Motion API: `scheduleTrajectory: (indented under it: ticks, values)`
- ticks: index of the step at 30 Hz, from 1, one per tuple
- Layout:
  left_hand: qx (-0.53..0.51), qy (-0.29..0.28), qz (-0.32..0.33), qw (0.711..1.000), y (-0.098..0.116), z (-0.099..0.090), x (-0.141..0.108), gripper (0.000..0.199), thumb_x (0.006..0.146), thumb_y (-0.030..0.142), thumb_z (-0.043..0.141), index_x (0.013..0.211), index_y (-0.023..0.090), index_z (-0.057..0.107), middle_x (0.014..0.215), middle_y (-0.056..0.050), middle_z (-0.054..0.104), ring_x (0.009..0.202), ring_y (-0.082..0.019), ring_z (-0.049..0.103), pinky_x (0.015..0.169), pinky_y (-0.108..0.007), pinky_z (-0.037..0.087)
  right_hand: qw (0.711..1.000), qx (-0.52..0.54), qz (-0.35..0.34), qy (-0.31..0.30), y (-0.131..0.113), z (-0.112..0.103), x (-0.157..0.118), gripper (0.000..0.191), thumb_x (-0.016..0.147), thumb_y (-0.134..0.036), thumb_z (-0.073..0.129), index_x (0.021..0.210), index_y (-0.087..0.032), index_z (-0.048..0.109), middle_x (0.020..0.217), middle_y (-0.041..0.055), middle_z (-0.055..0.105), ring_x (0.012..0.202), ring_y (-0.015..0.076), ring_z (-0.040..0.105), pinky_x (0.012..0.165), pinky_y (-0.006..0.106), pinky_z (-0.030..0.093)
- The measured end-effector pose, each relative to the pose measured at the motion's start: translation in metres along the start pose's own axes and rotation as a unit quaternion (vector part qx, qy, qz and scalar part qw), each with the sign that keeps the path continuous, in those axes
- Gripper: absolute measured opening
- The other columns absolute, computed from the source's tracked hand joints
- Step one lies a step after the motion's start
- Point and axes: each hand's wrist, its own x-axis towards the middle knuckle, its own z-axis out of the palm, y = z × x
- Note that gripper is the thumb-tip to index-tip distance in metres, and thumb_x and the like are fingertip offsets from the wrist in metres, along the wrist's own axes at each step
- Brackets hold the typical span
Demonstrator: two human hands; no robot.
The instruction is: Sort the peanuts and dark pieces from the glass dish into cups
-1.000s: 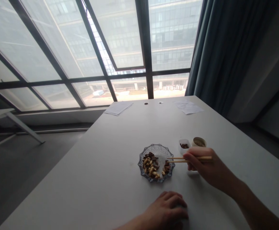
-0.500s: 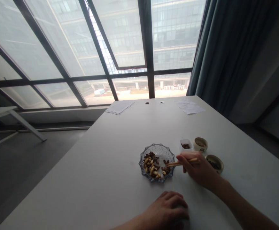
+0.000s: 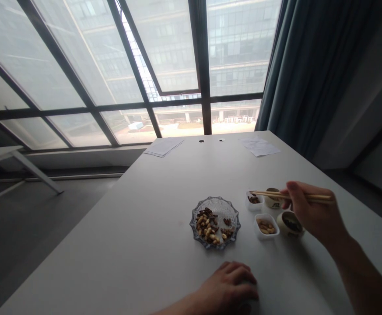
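My right hand (image 3: 312, 210) is closed around a pair of wooden chopsticks (image 3: 276, 194). Their tips are over a small white square cup (image 3: 248, 205) of dark brown pieces; a dark bit may be at the tips, too small to tell. A scalloped glass plate (image 3: 195, 238) carries peanuts (image 3: 205, 227) and dark elongated pieces (image 3: 226, 222). At the bottom, my left hand (image 3: 225, 286) rests with fingers curled over something pale, mostly hidden under it.
Another white cup (image 3: 258, 232) holds light brown nuts. Two beige bowls stand beside the cups: a rear bowl (image 3: 275, 203), partly behind the chopsticks, and a front bowl (image 3: 285, 232) with dark contents. Papers (image 3: 162, 147) lie at the white table's (image 3: 128, 245) far end, before the windows.
My right hand has moved right and away from me, taking the chopsticks from the plate to above the rear white cup. The nut cup is now uncovered. My left hand stays put.
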Motion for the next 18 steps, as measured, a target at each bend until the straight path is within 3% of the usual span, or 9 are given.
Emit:
scheduleTrajectory:
  ticks: [4,9,15,18]
  values:
    - [0.006,0.006,0.001,1.0,-0.001,0.001,0.0,0.027,0.103,0.03,0.086,0.125,0.028,0.072,0.138,-0.003,0.077,0.139,-0.025,0.068,0.123,-0.036,0.051,0.999,-0.034,0.0,-0.01,0.011,-0.002,0.006,0.062,0.11,-0.071,0.061,0.07,-0.024,0.073,0.066,0.0064,0.077,0.058,0.0221,0.072,0.059,0.034,0.053]
    - [-0.005,0.016,0.003,1.0,-0.002,0.004,0.0,0.023,0.105,0.031,0.083,0.124,0.027,0.071,0.139,-0.003,0.077,0.139,-0.025,0.068,0.123,-0.036,0.05,0.998,0.036,0.041,-0.043,0.004,0.008,-0.001,0.061,0.109,-0.071,0.061,0.076,-0.023,0.077,0.067,0.0071,0.078,0.058,0.0225,0.073,0.058,0.034,0.055]
    - [0.008,-0.002,0.0,1.0,-0.002,0.004,0.0,0.026,0.104,0.031,0.084,0.126,0.028,0.071,0.139,-0.003,0.077,0.14,-0.025,0.068,0.124,-0.037,0.05,0.972,0.112,0.061,-0.199,-0.007,0.036,-0.018,0.064,0.109,-0.073,0.06,0.073,-0.021,0.073,0.063,0.0052,0.072,0.054,0.019,0.066,0.053,0.031,0.049]
    - [0.01,0.004,0.002,1.0,-0.002,0.004,0.0,0.027,0.102,0.031,0.086,0.125,0.028,0.071,0.139,-0.003,0.076,0.14,-0.025,0.067,0.124,-0.036,0.05,0.967,0.095,0.043,-0.232,-0.008,0.049,-0.023,0.068,0.109,-0.075,0.058,0.067,-0.022,0.068,0.06,0.0044,0.069,0.054,0.0183,0.063,0.051,0.03,0.044]
